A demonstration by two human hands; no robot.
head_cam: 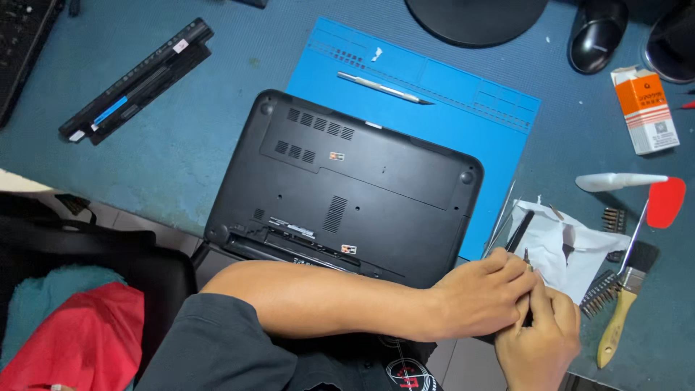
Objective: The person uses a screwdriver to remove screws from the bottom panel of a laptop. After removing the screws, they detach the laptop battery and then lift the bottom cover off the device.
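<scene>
Where both hands meet: left hand (481, 293), right hand (539, 340), one small bit (526, 255) (pinched).

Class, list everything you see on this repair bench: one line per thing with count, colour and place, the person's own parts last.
laptop: one, black, underside up, centre
work mat: one, blue, under laptop
battery: one, black, upper left
craft knife: one, silver, on mat
mouse: one, black, top right
small box: one, orange and white, right
brush: one, wooden handle, lower right
white paper: one, crumpled, by the hands
small tool: one, dark, pinched between both hands
left hand: on the tool
right hand: on the tool
</scene>
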